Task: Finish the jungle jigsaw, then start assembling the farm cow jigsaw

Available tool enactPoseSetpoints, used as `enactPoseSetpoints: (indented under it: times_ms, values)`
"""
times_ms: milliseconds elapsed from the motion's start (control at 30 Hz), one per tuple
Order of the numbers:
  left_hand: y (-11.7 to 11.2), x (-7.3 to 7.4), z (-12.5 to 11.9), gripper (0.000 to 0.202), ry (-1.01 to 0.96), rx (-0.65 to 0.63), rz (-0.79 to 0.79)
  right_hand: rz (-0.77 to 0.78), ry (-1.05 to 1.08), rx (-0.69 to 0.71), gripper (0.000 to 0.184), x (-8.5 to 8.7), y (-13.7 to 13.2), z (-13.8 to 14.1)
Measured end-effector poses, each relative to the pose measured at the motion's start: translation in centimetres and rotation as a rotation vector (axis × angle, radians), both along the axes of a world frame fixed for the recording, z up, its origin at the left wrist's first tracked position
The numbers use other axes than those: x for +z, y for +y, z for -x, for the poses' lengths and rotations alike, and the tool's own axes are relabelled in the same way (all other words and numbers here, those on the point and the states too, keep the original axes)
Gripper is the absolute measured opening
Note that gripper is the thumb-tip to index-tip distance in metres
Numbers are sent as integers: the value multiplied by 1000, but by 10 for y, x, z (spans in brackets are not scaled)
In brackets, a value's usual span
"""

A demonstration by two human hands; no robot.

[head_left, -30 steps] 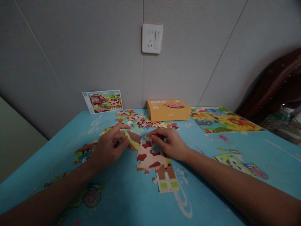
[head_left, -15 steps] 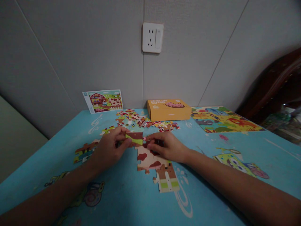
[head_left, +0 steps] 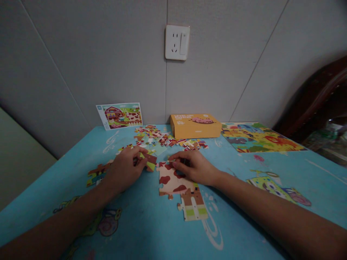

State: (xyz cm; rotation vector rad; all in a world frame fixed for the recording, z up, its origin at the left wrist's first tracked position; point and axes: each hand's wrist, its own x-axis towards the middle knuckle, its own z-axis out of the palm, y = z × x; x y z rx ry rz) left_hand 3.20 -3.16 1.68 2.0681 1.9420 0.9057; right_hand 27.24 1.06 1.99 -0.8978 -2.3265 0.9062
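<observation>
left hand has lowered the brown-green piece to the table, fingers pinching it; right hand curls on the cow section, grip unclear, joint hidden.

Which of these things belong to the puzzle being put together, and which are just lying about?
In use: left hand, brown-and-green piece it holds, right hand, joined cow section under it, loose pieces, farm picture card.
Lying about: orange box, finished colourful puzzle, wall socket.
</observation>
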Motion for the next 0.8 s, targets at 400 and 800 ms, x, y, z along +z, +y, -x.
enactPoseSetpoints:
  times_ms: [400, 800]
  values:
    - [-15, 8, -11, 20, -397, -256, 63, 14, 29, 95, 29, -6, -2, -1]
    - [-16, 9, -14, 24, -410, -340, 143, -129, 155, -52, 26, 2, -3, -1]
